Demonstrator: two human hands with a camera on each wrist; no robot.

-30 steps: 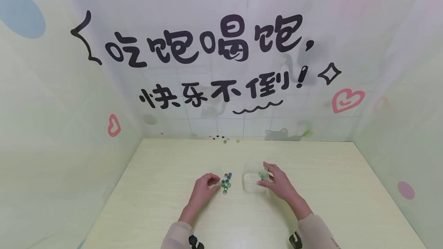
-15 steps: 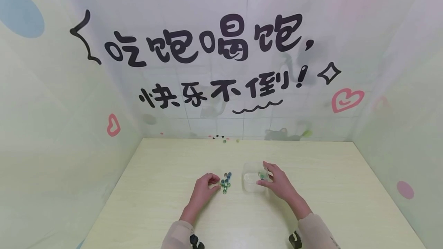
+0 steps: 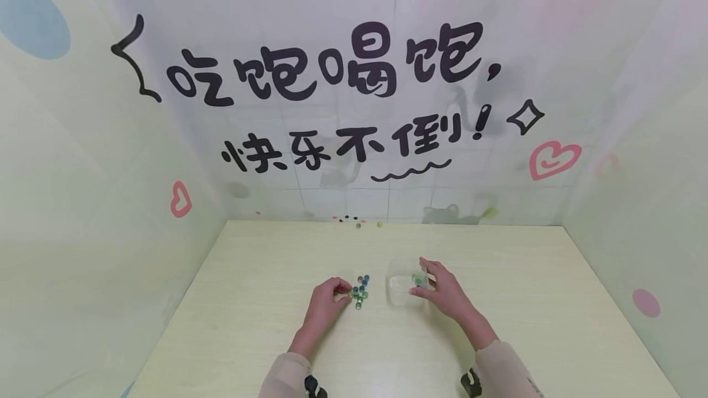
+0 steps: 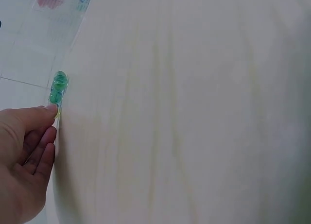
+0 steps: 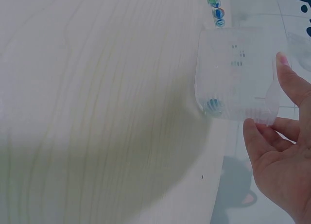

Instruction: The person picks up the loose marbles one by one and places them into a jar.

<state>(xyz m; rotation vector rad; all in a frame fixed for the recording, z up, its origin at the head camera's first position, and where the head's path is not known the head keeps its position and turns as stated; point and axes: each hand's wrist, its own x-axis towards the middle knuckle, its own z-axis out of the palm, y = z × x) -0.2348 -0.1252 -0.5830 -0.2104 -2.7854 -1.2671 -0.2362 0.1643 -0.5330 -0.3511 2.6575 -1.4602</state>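
In the head view a small cluster of glass marbles, green and blue, lies on the table left of centre. My left hand is at its left side, thumb and fingertips pinching a yellow-green marble mostly hidden behind the thumb. Green marbles sit just beyond that thumb. To the right of the cluster stands a clear plastic container. My right hand grips its right side, thumb and fingers around the corner. Inside, a few marbles rest at the end near that hand.
Two more marbles, one green and one yellowish, lie at the table's back edge. Fabric walls with printed black lettering enclose the pale wooden table at the back and both sides.
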